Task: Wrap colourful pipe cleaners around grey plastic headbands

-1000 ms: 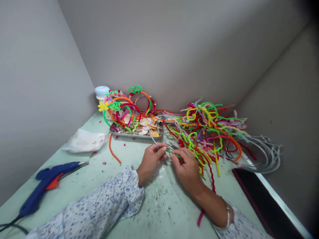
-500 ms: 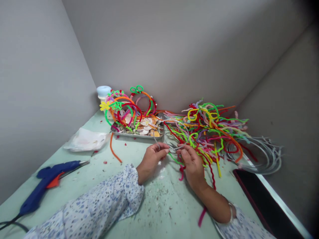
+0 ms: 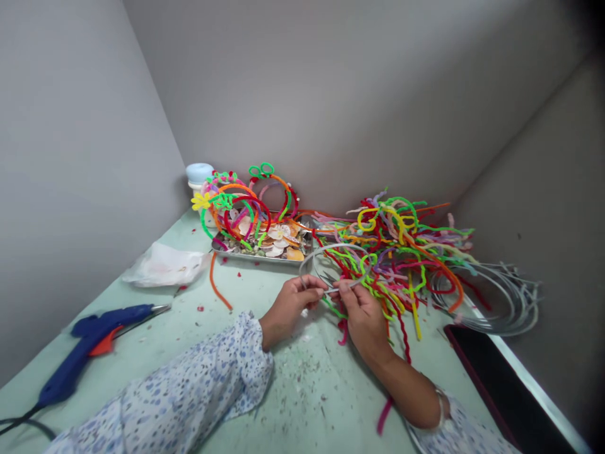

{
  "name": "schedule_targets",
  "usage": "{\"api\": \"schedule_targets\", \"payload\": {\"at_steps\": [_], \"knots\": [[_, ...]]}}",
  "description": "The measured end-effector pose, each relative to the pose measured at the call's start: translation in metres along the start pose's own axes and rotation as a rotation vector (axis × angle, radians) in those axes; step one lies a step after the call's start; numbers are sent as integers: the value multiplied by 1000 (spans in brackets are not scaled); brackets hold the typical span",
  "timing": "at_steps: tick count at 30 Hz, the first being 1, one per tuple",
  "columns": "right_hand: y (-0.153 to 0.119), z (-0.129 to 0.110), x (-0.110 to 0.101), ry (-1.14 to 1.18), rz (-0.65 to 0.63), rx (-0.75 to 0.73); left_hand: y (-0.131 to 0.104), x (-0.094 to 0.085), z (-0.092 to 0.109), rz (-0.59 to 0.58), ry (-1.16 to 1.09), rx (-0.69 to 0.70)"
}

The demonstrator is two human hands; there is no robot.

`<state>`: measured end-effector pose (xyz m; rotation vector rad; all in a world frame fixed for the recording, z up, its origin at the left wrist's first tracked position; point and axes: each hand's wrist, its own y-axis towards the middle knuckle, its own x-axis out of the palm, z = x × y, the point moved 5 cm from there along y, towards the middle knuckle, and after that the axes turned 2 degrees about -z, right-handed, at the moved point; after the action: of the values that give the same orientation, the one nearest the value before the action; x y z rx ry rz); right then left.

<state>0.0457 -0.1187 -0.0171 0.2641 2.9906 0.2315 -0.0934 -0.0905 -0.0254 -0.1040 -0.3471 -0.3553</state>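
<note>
A thin grey headband (image 3: 341, 245), bent round into a loop, is pinched near the middle of the table between my two hands. My left hand (image 3: 289, 310) has its thumb and fingers closed on the near side of the loop. Just to the right, my right hand (image 3: 367, 320) grips the same near side, fingertips almost meeting the left ones. Behind the loop lies a heap of colourful pipe cleaners (image 3: 401, 221). A green pipe cleaner (image 3: 333, 308) pokes out under the fingers. Scissor-like metal points show partly behind the loop.
A metal tray (image 3: 259, 257) of shells carries several pipe-cleaner-wrapped headbands (image 3: 236, 197). On the left are a blue glue gun (image 3: 80, 353) and a plastic bag (image 3: 165, 265). Several plain grey headbands (image 3: 515, 302) and a dark phone-like slab (image 3: 505, 384) lie right.
The headband has turned in my fingers, so its loop now stands wider and farther right. My fingertips have come closer together on its near side.
</note>
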Motion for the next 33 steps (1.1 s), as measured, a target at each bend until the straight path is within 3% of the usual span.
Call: {"api": "schedule_targets", "payload": {"at_steps": [19,33], "knots": [[5,7,0,-11,-19,-12,1,2,1,-50,52,-18],[5,7,-2,37,22,65,1,1,-4,-7,12,-30]]}}
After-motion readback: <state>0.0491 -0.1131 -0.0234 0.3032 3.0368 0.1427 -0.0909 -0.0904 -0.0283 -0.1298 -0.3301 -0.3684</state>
